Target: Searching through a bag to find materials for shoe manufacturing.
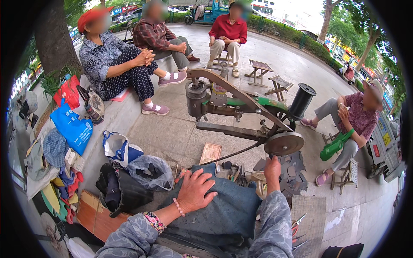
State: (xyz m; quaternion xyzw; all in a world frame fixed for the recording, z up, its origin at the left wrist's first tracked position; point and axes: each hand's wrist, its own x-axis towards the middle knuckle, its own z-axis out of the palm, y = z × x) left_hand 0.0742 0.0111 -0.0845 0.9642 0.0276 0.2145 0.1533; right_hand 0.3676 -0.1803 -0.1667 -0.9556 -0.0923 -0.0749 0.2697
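Observation:
My left hand [192,192] lies spread on a worn blue denim cloth [230,202] draped over my lap, a beaded bracelet at its wrist. My right hand [272,170] is closed at the lower rim of a metal hand wheel [284,144]; the grip itself is largely hidden by the fingers. The wheel belongs to a cobbler's hand-cranked sewing machine [232,103] with a green body and a long curved arm. A large black thread spool [302,102] stands upright on its right end. Dark cut rubber pieces [294,170] lie on the ground beyond my right hand.
A clear plastic bag [151,172] and a black bag [122,189] sit left of my lap. Scissors [297,221] lie on a mat at right. Several people sit around, one in a red top [228,32]. Folding stools [279,86] stand beyond the machine.

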